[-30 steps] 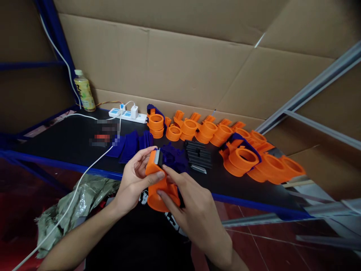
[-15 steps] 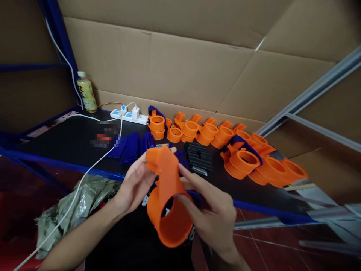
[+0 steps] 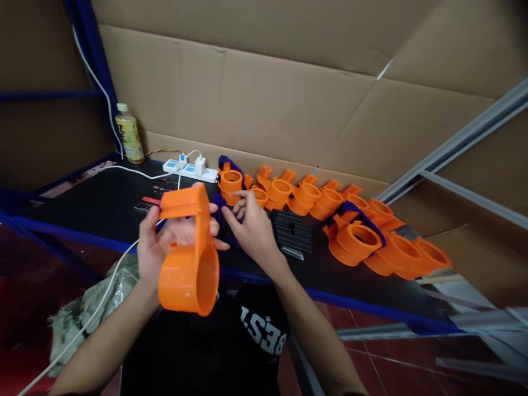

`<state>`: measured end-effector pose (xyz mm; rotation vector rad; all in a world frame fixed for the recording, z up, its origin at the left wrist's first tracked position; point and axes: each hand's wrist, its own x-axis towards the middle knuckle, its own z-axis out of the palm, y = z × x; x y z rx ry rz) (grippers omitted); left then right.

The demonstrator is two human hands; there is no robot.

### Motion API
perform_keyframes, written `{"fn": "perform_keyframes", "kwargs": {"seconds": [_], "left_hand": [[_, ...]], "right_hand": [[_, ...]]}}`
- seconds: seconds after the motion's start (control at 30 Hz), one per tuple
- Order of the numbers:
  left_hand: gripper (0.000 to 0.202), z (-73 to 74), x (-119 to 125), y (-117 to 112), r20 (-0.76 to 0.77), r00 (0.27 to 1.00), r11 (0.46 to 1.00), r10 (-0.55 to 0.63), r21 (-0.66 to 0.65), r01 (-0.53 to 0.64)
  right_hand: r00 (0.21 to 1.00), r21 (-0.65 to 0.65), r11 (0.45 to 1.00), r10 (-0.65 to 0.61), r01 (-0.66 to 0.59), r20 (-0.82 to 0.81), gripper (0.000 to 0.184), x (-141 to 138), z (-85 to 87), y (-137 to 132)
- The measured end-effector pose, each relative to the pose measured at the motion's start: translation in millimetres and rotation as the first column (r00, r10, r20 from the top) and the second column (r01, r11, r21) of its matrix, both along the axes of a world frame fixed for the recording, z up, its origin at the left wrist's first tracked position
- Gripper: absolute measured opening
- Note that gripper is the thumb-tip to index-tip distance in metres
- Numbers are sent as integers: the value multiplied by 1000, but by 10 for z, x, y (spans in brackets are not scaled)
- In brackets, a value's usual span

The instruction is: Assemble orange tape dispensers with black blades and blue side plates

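My left hand grips an orange plastic ring-shaped part and holds it up above the front of the table. The part has a wide round sleeve at the bottom and a flat, angled arm at the top. My right hand reaches over the table with its fingers apart and slightly bent. Its thumb is beside some dark blue plastic pieces; whether it touches them I cannot tell. The held part and my left hand cover most of the other blue pieces.
Several orange ring parts stand in rows at the back and right, some with blue pieces fitted. Black strips lie in the middle of the black table. A power strip, a bottle, a phone and a white cable are at left.
My right hand has let go of the orange part and moved forward to the blue pieces. My left hand has carried the part leftward and turned it.
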<state>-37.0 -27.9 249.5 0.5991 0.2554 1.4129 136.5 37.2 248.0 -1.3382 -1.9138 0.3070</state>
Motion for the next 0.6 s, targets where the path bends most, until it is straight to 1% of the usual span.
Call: {"fn": "perform_keyframes", "kwargs": {"seconds": [0.07, 0.1, 0.13, 0.23, 0.3, 0.4, 0.5, 0.6], "left_hand": [[60, 12, -79, 52, 47, 998, 999, 52, 5, -52], [54, 6, -110, 83, 48, 997, 999, 52, -3, -52], [47, -5, -134, 113, 62, 995, 997, 81, 0, -81], [40, -46, -163, 177, 72, 989, 991, 132, 8, -133], [42, -61, -154, 191, 56, 989, 990, 138, 5, -139], [49, -60, -126, 190, 32, 993, 993, 116, -7, -116], [50, -52, -103, 192, 26, 994, 995, 103, -17, -102], [51, -58, -82, 213, 24, 993, 993, 119, -17, -118]], "right_hand": [[987, -37, 999, -25, 31, 157, 38, -189, -7, 111], [976, -52, 998, -31, 43, 214, 36, -264, -7, 147], [965, -66, 997, -32, 51, 262, 34, -320, -8, 175], [927, -91, 994, -26, 65, 374, 30, -395, -16, 233], [908, -93, 993, -23, 68, 417, 29, -400, -28, 259], [894, -80, 994, -32, 75, 446, 28, -405, -33, 272], [878, -71, 993, -46, 91, 477, 31, -430, -7, 255], [871, -32, 993, -84, 113, 484, 33, -447, 39, 238]]}}
